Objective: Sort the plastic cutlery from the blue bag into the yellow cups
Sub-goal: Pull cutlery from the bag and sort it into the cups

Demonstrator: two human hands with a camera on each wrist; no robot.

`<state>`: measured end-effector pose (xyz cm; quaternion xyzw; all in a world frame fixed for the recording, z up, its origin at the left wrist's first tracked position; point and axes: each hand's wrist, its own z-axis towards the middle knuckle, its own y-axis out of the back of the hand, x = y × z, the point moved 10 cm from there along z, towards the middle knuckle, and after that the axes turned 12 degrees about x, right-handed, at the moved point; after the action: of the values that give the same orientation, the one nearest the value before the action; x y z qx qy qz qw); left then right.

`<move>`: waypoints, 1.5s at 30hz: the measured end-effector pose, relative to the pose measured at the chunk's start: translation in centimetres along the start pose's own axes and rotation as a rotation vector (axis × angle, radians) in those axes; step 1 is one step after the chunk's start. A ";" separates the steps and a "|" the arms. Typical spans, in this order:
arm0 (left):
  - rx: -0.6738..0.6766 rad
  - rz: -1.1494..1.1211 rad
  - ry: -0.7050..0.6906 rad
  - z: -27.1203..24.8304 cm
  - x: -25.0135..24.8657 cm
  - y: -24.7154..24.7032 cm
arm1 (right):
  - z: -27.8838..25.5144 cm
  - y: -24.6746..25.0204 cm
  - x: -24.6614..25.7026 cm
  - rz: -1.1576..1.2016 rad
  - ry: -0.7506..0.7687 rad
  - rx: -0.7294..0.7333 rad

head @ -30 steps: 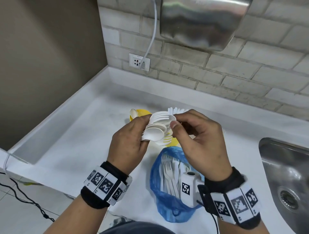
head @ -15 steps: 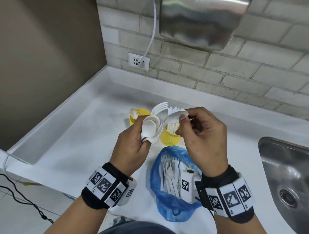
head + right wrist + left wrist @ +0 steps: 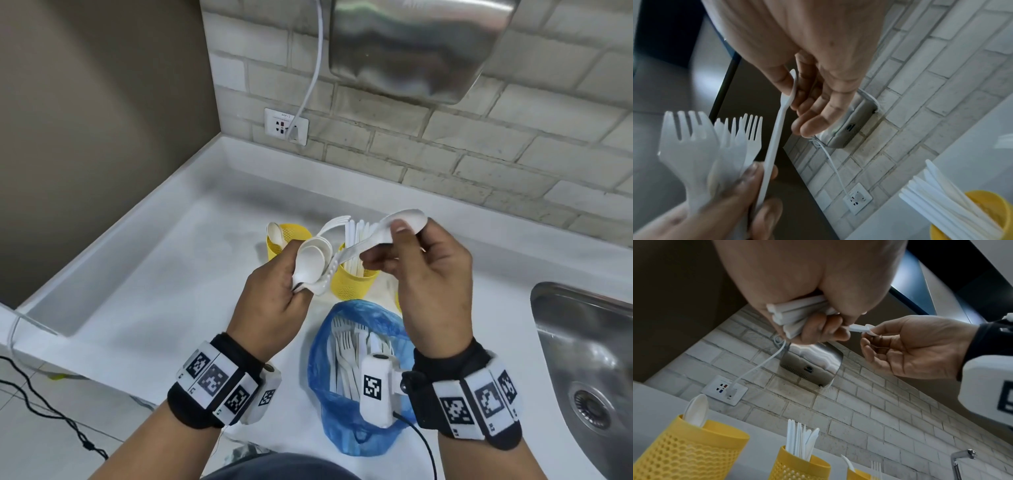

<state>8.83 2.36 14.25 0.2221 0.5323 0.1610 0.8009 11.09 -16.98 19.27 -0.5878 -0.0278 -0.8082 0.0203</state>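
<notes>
My left hand [image 3: 301,281] grips a bundle of white plastic spoons and forks [image 3: 313,258] by their handles [image 3: 795,313], above the yellow cups. My right hand [image 3: 394,236] pinches the bowl of one spoon [image 3: 409,221]; that spoon's handle end still lies against the bundle. The forks [image 3: 690,146] fan out beside this spoon [image 3: 777,138]. The left yellow cup [image 3: 287,240] holds one spoon. The middle cup [image 3: 352,284] holds knives. A third cup [image 3: 859,473] is mostly hidden behind my right hand in the head view. The blue bag [image 3: 342,428] lies open in front with forks inside.
A steel sink [image 3: 582,359] is set into the white counter [image 3: 171,291] at the right, with a tap [image 3: 962,457]. A metal hand dryer [image 3: 418,44] hangs on the brick wall, its cable plugged into a socket [image 3: 286,121]. A raised ledge borders the counter on the left.
My right hand has drawn one spoon up and to the right out of the bundle. My left hand has kept hold of the rest and sunk slightly.
</notes>
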 end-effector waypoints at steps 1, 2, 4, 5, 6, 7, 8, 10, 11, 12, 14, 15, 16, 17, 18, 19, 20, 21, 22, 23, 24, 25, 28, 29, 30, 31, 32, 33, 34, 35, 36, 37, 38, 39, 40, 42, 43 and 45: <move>-0.004 0.004 -0.004 0.0 -0.1 0.0 | 0.1 0.5 0.1 0.064 -0.005 -0.039; -0.007 0.010 -0.006 -0.1 -0.1 0.0 | 0.3 1.1 0.3 0.112 -0.005 -0.075; -0.009 0.024 -0.001 -0.1 0.2 0.0 | 0.5 1.9 0.9 0.142 0.017 -0.120; -0.005 0.032 0.009 -0.1 0.4 0.0 | 0.5 2.2 1.5 0.133 0.045 -0.136; 0.000 0.041 0.019 -0.1 0.5 -0.1 | 0.6 2.5 2.2 0.112 0.083 -0.148; 0.005 0.055 0.025 -0.1 0.5 -0.1 | 0.6 2.8 3.0 0.078 0.129 -0.156; 0.004 0.076 0.028 -0.1 0.4 -0.1 | 0.5 3.0 3.9 0.034 0.182 -0.161; 0.002 0.131 0.026 -0.1 -0.1 0.1 | 0.1 3.0 5.8 -0.065 0.290 -0.143; 0.002 0.155 0.024 -0.1 -0.3 0.1 | -0.1 2.6 6.6 -0.120 0.325 -0.104; 0.002 0.178 0.021 0.0 -0.4 0.2 | -0.2 1.7 7.1 -0.185 0.333 -0.042; 0.002 0.216 0.007 0.0 -0.6 0.1 | -0.4 -0.9 6.6 -0.323 0.261 0.154; 0.004 0.229 0.003 -0.1 -0.6 0.0 | -0.6 -2.1 5.9 -0.377 0.209 0.252; 0.005 0.240 0.001 -0.1 -0.6 -0.1 | -0.8 -3.0 5.1 -0.413 0.166 0.324; 0.008 0.251 0.000 -0.1 -0.6 -0.1 | -0.9 -3.6 4.4 -0.429 0.132 0.367; 0.011 0.261 -0.002 -0.1 -0.5 -0.2 | -0.9 -3.8 3.9 -0.438 0.107 0.393; 0.013 0.271 -0.005 -0.1 -0.5 -0.2 | -1.0 -3.9 3.5 -0.449 0.091 0.410; 0.015 0.282 -0.009 -0.1 -0.5 -0.2 | -0.9 -4.0 3.3 -0.460 0.085 0.419; 0.015 0.297 -0.015 -0.1 -0.5 -0.2 | -0.9 -3.9 3.3 -0.474 0.088 0.420; 0.017 0.311 -0.021 -0.1 -0.5 -0.2 | -0.8 -3.8 3.4 -0.493 0.103 0.413; 0.021 0.320 -0.025 -0.1 -0.5 -0.2 | -0.8 -3.8 3.6 -0.516 0.126 0.398; 0.028 0.324 -0.026 0.0 -0.5 -0.3 | -0.8 -3.7 3.9 -0.538 0.154 0.376; 0.039 0.326 -0.024 0.0 -0.5 -0.4 | -0.9 -3.7 4.2 -0.558 0.183 0.350; 0.064 0.331 -0.016 0.2 -0.3 -0.6 | -1.0 -3.5 4.8 -0.623 0.263 0.268; 0.061 0.334 -0.020 0.1 -0.3 -0.6 | -1.1 -3.4 5.1 -0.653 0.288 0.236; 0.056 0.340 -0.025 0.1 -0.3 -0.6 | -1.1 -3.1 5.3 -0.681 0.311 0.198; 0.052 0.348 -0.028 0.2 -0.3 -0.6 | -1.2 -2.9 5.5 -0.702 0.328 0.163; 0.054 0.355 -0.029 0.2 -0.3 -0.6 | -1.2 -2.7 5.6 -0.711 0.341 0.134; 0.058 0.360 -0.030 0.2 -0.3 -0.7 | -1.2 -2.5 5.7 -0.713 0.349 0.116; 0.063 0.363 -0.030 0.2 -0.3 -0.8 | -1.2 -2.4 5.6 -0.713 0.350 0.106; 0.067 0.364 -0.030 0.2 -0.3 -0.9 | -1.1 -2.3 5.5 -0.711 0.347 0.102; 0.070 0.368 -0.029 0.2 -0.2 -0.9 | -1.1 -2.3 5.3 -0.708 0.340 0.102; 0.071 0.373 -0.029 0.1 -0.2 -1.0 | -1.0 -2.2 5.2 -0.704 0.333 0.104; 0.071 0.378 -0.028 0.1 -0.2 -1.0 | -1.0 -2.2 5.0 -0.700 0.325 0.106; 0.068 0.382 -0.027 0.1 -0.1 -1.0 | -1.0 -2.2 4.8 -0.696 0.315 0.110; 0.067 0.385 -0.026 0.1 -0.1 -1.0 | -1.0 -2.1 4.6 -0.691 0.302 0.119; 0.066 0.388 -0.021 0.1 -0.1 -0.9 | -0.8 -2.3 4.0 -0.671 0.264 0.161; 0.069 0.387 -0.020 0.1 -0.1 -0.9 | -0.7 -2.4 3.8 -0.659 0.244 0.186; 0.081 0.384 -0.022 0.1 -0.2 -1.1 | -0.6 -2.5 3.4 -0.644 0.217 0.218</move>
<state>8.84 1.28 13.87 0.3535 0.4775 0.2868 0.7515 9.29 -14.49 22.24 -0.4542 -0.2956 -0.8230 -0.1702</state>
